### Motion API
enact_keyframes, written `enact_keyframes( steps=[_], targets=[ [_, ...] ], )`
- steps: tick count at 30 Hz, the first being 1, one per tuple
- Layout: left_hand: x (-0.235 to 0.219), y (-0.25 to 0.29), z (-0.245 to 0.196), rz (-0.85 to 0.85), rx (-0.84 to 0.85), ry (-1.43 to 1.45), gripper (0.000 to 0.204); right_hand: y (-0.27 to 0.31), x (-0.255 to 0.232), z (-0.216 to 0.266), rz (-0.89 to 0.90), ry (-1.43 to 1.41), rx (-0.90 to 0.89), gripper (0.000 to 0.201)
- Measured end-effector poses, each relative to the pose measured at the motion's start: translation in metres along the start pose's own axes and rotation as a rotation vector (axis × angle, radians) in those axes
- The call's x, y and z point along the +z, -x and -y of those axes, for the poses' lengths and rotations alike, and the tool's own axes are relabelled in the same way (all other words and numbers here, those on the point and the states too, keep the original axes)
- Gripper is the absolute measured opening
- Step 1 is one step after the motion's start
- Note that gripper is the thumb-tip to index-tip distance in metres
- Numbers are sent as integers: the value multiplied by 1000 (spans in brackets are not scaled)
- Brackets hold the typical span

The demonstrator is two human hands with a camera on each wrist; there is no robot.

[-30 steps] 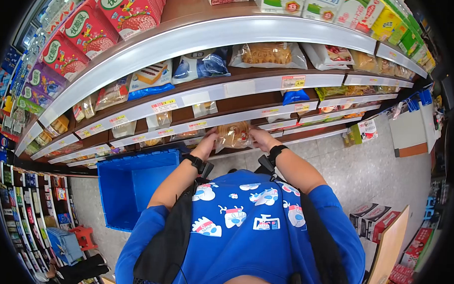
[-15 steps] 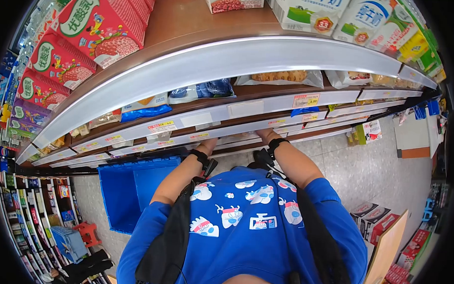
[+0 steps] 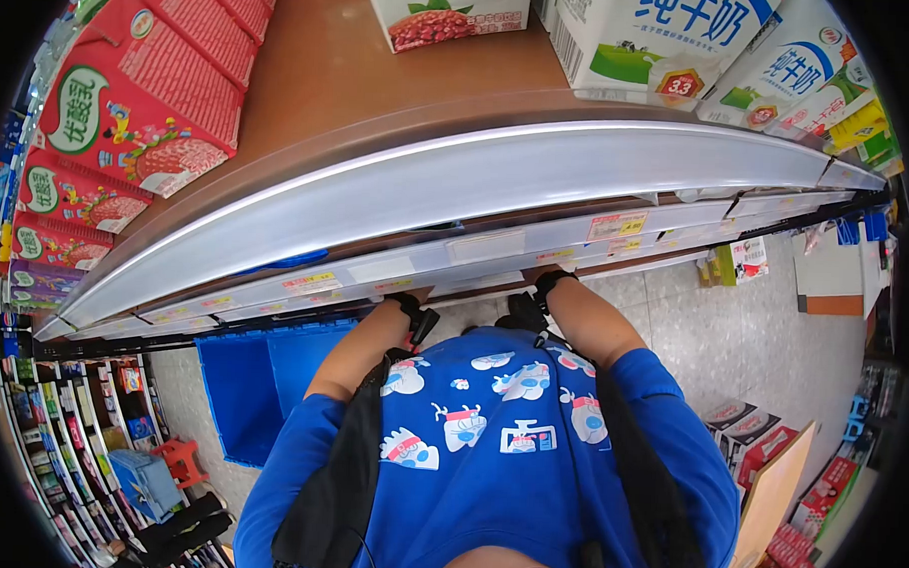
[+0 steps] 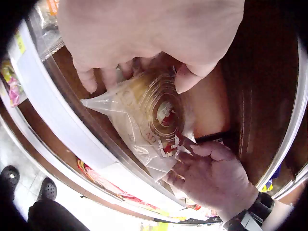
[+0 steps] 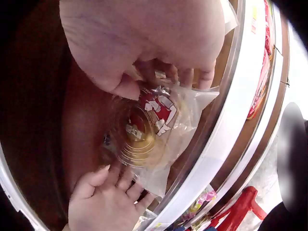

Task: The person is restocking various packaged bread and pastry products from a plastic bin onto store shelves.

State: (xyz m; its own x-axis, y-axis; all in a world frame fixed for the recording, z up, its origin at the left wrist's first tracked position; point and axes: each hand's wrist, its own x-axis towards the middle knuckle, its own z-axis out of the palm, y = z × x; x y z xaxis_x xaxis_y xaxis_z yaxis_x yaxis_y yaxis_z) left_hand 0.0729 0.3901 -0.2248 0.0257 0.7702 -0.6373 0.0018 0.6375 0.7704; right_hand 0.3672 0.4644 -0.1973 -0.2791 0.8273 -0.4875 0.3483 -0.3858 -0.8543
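A bread (image 4: 139, 120) in a clear plastic bag, with a red-and-white printed figure, lies over a brown shelf board (image 4: 211, 106) behind a white price rail. My left hand (image 4: 154, 36) holds one side of the bag, thumb on the near edge and fingers along the other. From the opposite side my right hand (image 5: 149, 45) grips the bag, its thumb bent at the edge and several fingertips at the wrapper. In the head view the upper shelf edge (image 3: 458, 169) hides both hands and the bread; only forearms with wrist straps show.
A blue crate (image 3: 245, 397) stands on the floor at left. Red drink cartons (image 3: 140, 113) and white milk cartons (image 3: 653, 46) line the top shelf. Behind the crate is a red stool (image 3: 180, 463). Boxes (image 3: 750, 435) lie at the right, and packaged goods fill lower shelves.
Both hands have carried the bagged bread forward from in front of the shelves to inside one, under the upper edge. The head view has moved closer over the top shelf.
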Motion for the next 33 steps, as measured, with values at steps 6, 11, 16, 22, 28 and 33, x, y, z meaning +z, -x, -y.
enact_keyframes(
  steps=[6, 11, 16, 22, 28, 33],
  targets=[
    [-11, 22, 1, 33, -35, -33, 46, -5, -1, -1, -16, 63, -59, 47],
    [2, 17, -18, 52, -52, -48, 47, -7, -1, -3, -24, 130, -118, 47],
    [18, 10, -39, 68, -68, -57, 47, -6, -2, -4, -28, 204, -179, 47],
    [15, 27, -51, 85, -60, -68, 47, 5, -12, -10, -43, 301, -273, 47],
    [-17, 60, -33, 181, 69, -64, 47, 61, -40, 0, 34, 450, -109, 46],
    [-38, 104, -23, 170, 229, -16, 45, 93, -55, -14, 50, 194, -157, 47]
  ],
)
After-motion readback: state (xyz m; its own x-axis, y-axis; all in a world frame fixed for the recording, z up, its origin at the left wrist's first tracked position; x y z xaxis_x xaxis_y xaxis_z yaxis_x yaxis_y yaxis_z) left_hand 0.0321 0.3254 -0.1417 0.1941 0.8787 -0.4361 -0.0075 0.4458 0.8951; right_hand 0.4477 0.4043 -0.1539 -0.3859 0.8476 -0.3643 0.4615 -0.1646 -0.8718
